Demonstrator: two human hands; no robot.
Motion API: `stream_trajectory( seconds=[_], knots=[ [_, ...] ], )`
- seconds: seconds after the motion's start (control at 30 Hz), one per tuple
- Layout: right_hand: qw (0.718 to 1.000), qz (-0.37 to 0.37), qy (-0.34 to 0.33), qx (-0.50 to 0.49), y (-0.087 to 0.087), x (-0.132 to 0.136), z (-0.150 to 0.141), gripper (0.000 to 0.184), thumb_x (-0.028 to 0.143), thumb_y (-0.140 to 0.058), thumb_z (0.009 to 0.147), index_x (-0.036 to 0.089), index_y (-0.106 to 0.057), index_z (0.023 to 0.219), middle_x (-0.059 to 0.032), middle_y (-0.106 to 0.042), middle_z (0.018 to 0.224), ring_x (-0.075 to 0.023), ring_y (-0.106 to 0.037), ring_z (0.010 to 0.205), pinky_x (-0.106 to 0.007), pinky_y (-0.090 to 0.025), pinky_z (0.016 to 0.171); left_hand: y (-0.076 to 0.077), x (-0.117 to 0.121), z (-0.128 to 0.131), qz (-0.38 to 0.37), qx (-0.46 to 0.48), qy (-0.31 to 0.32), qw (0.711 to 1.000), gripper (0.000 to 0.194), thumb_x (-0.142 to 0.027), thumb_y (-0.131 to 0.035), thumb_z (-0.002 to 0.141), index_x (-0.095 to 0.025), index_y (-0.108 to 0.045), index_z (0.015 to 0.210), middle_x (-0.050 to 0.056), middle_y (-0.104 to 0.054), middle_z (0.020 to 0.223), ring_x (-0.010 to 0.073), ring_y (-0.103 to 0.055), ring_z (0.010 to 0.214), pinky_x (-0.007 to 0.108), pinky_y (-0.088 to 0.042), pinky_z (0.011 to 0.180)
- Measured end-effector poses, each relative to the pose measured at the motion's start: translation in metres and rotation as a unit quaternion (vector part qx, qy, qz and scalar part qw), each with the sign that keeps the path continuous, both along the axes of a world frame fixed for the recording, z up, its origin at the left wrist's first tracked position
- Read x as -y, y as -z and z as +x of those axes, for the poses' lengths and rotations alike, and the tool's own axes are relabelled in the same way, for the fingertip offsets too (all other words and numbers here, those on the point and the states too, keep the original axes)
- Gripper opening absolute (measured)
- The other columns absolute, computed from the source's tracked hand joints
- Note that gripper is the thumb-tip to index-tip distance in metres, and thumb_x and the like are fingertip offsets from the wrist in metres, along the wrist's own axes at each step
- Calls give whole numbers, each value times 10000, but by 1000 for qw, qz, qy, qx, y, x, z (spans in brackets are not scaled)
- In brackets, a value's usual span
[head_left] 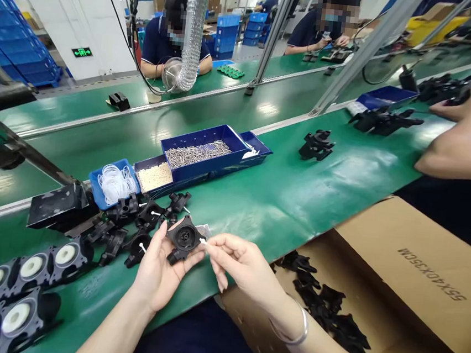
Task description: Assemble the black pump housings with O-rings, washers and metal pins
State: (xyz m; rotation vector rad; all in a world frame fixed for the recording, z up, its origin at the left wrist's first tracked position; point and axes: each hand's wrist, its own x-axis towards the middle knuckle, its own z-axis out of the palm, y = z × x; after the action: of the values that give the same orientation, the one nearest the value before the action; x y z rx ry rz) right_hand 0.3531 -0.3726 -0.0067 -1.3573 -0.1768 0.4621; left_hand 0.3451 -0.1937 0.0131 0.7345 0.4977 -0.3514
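cradling a star-shaped black plastic housing (186, 236) in the left hand (161, 277), pinching a small white piece (203, 241) at its corner with the right hand (244, 263). seemingly partway along: left of the fingers, slim white pins (142, 247) in some clustered black moulded parts (113, 243), none visible in others.
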Motion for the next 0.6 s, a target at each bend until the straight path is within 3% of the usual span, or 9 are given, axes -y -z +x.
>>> stream_trajectory(
  seconds=[0.13,0.43,0.5,0.6],
  knots=[
    [999,-26,-18,-9,3,-8,2,320,476,-619,932,159,-630,888,81,-498,527,-51,-432,377,-172,-410,408,5,3,-3,50,24,-9,998,428,-472,-549,962,-213,-652,1286,97,-691,1281,248,-654,1168,392,-556,992],
    [995,-92,-26,12,-11,-12,4,361,500,-556,937,167,-625,817,79,-482,497,-61,-428,340,-174,-339,372,7,4,-10,158,104,14,982,472,-514,-640,896,-267,-656,1298,71,-626,1399,297,-551,1319,401,-496,1056],
    [992,-115,-34,40,-14,-9,5,371,479,-534,959,180,-580,744,76,-484,495,-64,-441,347,-181,-348,389,7,4,-10,189,129,20,973,452,-502,-622,912,-267,-659,1297,65,-601,1434,297,-526,1347,399,-471,1085],
    [969,-183,-29,163,-17,-7,7,380,401,-493,1005,191,-544,693,61,-508,520,-73,-478,400,-198,-398,465,8,2,-9,247,167,27,954,429,-486,-599,928,-266,-669,1290,54,-583,1457,292,-487,1388,404,-413,1146]
  ],
)
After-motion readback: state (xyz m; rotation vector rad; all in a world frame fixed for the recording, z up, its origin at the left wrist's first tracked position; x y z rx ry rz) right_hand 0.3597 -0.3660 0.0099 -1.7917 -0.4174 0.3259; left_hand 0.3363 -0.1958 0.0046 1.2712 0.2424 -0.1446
